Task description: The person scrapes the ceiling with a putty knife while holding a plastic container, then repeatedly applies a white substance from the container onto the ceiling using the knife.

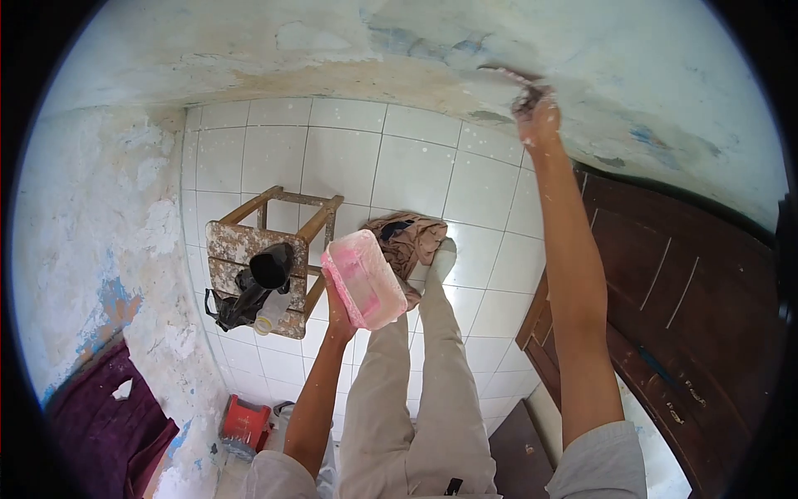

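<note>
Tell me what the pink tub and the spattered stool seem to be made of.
The pink tub looks like semi-matte plastic, with rounded, moulded corners beneath whitish smears. The stool is probably wood, dull and worn: its squared legs show brown between pale splotches.

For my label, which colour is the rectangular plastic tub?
The tub is pink, smeared whitish; head view shows it best.
</note>
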A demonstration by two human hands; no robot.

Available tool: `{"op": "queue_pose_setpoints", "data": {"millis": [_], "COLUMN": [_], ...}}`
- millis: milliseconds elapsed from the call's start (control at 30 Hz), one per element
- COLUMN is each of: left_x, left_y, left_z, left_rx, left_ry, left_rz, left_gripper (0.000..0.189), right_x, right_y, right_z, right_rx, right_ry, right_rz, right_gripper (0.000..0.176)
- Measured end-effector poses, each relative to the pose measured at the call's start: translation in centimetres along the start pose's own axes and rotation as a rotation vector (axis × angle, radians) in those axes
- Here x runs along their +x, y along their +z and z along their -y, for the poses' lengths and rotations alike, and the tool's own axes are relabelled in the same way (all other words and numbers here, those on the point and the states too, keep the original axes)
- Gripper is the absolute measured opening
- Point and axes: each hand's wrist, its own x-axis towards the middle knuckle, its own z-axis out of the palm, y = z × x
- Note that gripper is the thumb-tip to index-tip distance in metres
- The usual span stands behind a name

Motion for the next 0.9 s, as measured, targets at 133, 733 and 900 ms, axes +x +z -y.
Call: {"op": "queue_pose_setpoints", "data": {"millis": [133, 733, 900], "left_x": [0.0, -1.4, -0.7], "left_y": [-0.2, -0.7, -2.7], "left_z": [0.6, -0.8, 0.9], "left_rx": [-0.025, 0.015, -0.086], "left_ry": [0.004, -0.157, -0.047], "left_rz": [0.019, -0.224, -0.124], "left_gripper": [0.083, 0.086, 0.087], "right_x": [-8.7, -1.5, -12.5], "right_y": [8.1, 5.6, 13.6], "right_z": [10.1, -2.1, 9.5], "right_rx": [-0.004, 0.192, 0.261], "right_ry": [-0.229, 0.032, -0.029], "right_rz": [0.006, 0.0, 0.168], "right_gripper": [0.032, 0.021, 0.012]}}
